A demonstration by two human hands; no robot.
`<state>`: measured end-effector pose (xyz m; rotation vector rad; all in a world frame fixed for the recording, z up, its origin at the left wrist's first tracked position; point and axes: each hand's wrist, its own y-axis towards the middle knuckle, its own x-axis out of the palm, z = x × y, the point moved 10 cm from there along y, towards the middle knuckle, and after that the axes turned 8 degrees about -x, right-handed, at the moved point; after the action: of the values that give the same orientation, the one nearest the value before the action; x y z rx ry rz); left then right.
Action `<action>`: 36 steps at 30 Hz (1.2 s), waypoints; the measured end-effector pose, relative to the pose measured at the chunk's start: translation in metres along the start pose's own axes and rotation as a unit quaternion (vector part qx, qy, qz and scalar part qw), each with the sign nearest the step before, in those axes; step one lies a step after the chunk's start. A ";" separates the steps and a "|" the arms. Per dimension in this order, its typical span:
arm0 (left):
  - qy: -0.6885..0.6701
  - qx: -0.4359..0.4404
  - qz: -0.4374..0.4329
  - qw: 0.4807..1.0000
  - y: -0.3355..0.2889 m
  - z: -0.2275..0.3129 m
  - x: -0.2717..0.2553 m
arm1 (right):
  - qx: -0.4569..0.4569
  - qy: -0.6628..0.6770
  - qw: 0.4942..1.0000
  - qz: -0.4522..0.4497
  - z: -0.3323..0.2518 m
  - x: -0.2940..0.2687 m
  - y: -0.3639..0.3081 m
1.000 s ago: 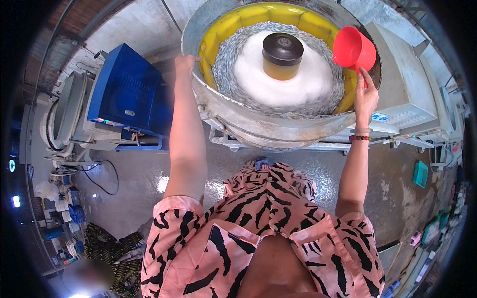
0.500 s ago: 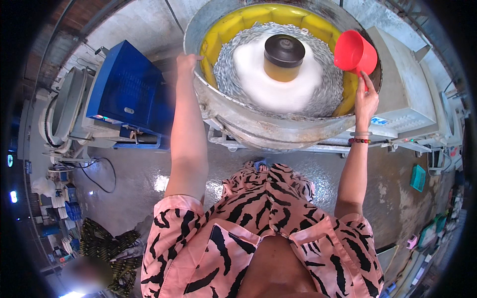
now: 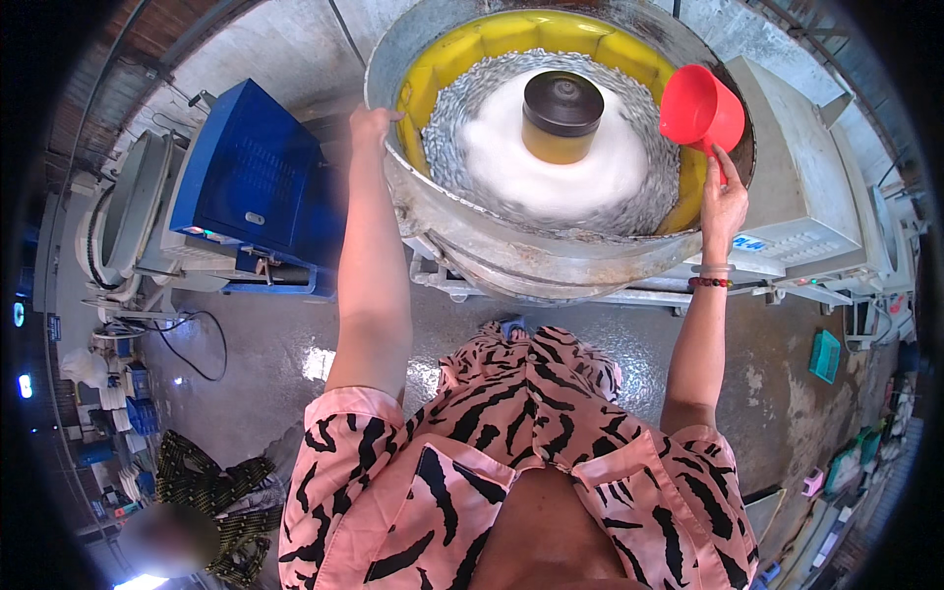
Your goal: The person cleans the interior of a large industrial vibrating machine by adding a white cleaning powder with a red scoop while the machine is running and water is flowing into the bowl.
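Observation:
In front of me stands a round metal tub (image 3: pixel 531 258) with a segmented yellow lining (image 3: pixel 433 74). Small grey pieces (image 3: pixel 462 93), smeared by motion, fill its ring-shaped channel. White foam (image 3: pixel 501 157) covers the inner part around a central post with a black cap (image 3: pixel 563 98). My left hand (image 3: pixel 372 126) grips the tub's left rim; some of its fingers are hidden. At the right, my right hand (image 3: pixel 725 202) is closed round the handle of a red plastic dipper (image 3: pixel 723 116), held over the right side of the tub with its mouth facing left.
A blue machine cabinet (image 3: pixel 246 162) stands left of the tub, a grey one (image 3: pixel 792 167) right of it. Wet floor (image 3: pixel 265 334) lies below, with a black hose (image 3: pixel 224 344) and a teal basket (image 3: pixel 826 356). Another person in dark patterned clothing (image 3: pixel 211 482) is at lower left.
The foam has spread a little toward the right and near side of the channel. The dipper has barely moved, and my left hand stays on the rim.

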<state>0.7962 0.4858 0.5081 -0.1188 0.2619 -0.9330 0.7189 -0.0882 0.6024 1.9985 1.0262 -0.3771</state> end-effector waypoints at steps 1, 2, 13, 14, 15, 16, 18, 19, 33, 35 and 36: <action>0.001 0.001 -0.001 1.000 0.000 0.000 0.001 | 0.001 0.000 1.000 0.001 0.000 -0.001 0.000; 0.001 -0.001 0.005 1.000 0.002 -0.002 -0.001 | 0.002 -0.001 1.000 0.000 0.000 0.000 0.000; 0.037 -0.004 0.028 0.999 0.009 -0.005 -0.006 | -0.005 -0.008 1.000 0.006 0.001 -0.001 0.000; 0.047 -0.004 0.027 0.999 0.011 -0.006 -0.007 | -0.021 0.004 1.000 0.019 -0.001 -0.002 0.000; 0.056 -0.004 0.026 0.998 0.012 -0.006 -0.007 | -0.037 0.015 0.999 0.033 -0.003 -0.004 0.000; 0.055 -0.004 0.026 0.998 0.012 -0.006 -0.007 | -0.038 0.015 0.999 0.033 -0.003 -0.005 0.001; 0.050 0.010 0.018 0.999 0.010 -0.004 -0.006 | 0.009 0.005 1.000 -0.003 -0.001 -0.002 -0.001; 0.051 0.009 0.018 0.998 0.011 -0.005 -0.007 | 0.010 0.005 1.000 -0.004 -0.003 -0.001 -0.001; 0.010 0.014 -0.018 1.000 -0.005 0.006 0.001 | -0.023 0.015 0.999 0.021 -0.004 -0.004 0.001; 0.019 0.012 -0.013 1.000 -0.010 0.008 0.001 | -0.014 0.011 1.000 0.009 -0.006 -0.004 0.000; 0.029 0.010 -0.009 0.999 -0.011 0.009 0.001 | -0.004 0.006 1.000 -0.002 -0.005 -0.003 0.000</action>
<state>0.7904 0.4783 0.5194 -0.0754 0.3057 -0.9585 0.7164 -0.0858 0.6075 1.9937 1.0386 -0.3637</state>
